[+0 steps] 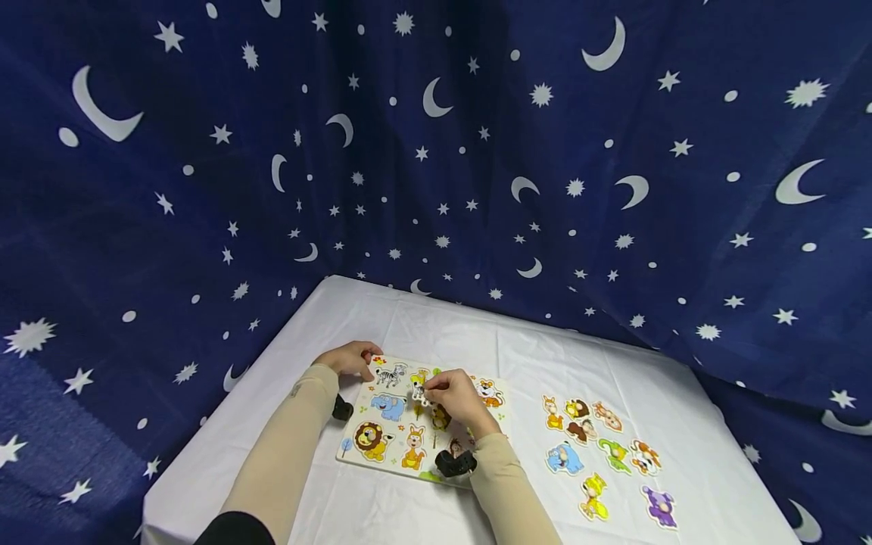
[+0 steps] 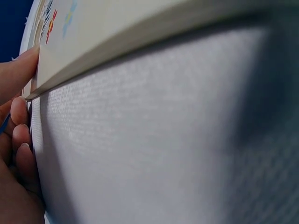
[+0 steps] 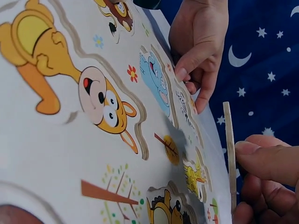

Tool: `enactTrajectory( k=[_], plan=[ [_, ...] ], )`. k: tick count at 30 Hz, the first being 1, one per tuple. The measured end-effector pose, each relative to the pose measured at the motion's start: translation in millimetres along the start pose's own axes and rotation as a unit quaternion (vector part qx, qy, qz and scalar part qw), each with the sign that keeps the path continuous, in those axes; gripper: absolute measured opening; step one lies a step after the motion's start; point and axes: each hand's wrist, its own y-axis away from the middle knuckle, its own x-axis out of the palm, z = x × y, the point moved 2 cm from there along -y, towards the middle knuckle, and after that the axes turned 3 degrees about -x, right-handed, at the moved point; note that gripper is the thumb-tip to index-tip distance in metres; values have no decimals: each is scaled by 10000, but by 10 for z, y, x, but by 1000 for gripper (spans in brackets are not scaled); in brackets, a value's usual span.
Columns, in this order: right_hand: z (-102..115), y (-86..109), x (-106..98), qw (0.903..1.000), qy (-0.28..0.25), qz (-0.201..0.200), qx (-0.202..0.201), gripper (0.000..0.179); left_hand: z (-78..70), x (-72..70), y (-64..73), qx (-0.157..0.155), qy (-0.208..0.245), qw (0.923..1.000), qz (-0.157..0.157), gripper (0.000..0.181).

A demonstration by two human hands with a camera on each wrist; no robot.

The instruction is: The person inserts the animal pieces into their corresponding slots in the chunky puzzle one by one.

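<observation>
A wooden animal puzzle board (image 1: pixel 391 464) lies on the white cloth, with animal pictures in cut recesses. My left hand (image 1: pixel 347 358) holds the board at its far left corner; in the left wrist view the thumb (image 2: pixel 21 70) is on the edge and the fingers curl below it. Between thumb and fingertips, my right hand (image 1: pixel 458 397) pinches a black-and-white zebra puzzle piece (image 1: pixel 418 390), over the giraffe picture. The right wrist view shows this piece (image 3: pixel 230 149) edge-on, above the board. Near the left hand is the zebra picture (image 1: pixel 391 375), beside the blue elephant picture (image 1: pixel 388 407).
Several loose animal pieces lie on the cloth right of the board, among them a blue elephant piece (image 1: pixel 564 458), a yellow giraffe piece (image 1: pixel 594 497), a green crocodile piece (image 1: pixel 615 456) and a purple hippo piece (image 1: pixel 659 507). A dark blue star-patterned curtain (image 1: pixel 409 151) surrounds the table.
</observation>
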Motion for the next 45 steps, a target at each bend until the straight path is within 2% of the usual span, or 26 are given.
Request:
enactTrajectory(
  k=[6, 13, 22, 30, 34, 45],
  plan=[
    [-19, -85, 34, 9999, -92, -80, 17, 10, 6, -3, 21, -26, -13, 10000, -30, 58],
    [-42, -178, 83, 9996, -116, -236, -112, 11, 20, -19, 52, 95, 83, 9999, -19, 58],
    [-65, -267, 142, 9995, -153, -282, 6, 11, 16, -45, 99, 60, 104, 9999, -75, 58],
    [-27, -345, 160, 9996, 106, -271, -1, 8, 8, -38, 44, 290, 58, 9995, -98, 57],
    [-52, -340, 151, 9994, 190, -249, 144, 7, 2, 9, 20, 273, 80, 9996, -67, 56],
    [-45, -410, 209, 9988, 398, -292, -44, 6, 44, 31, -16, 167, 113, 9997, -115, 55]
  ],
)
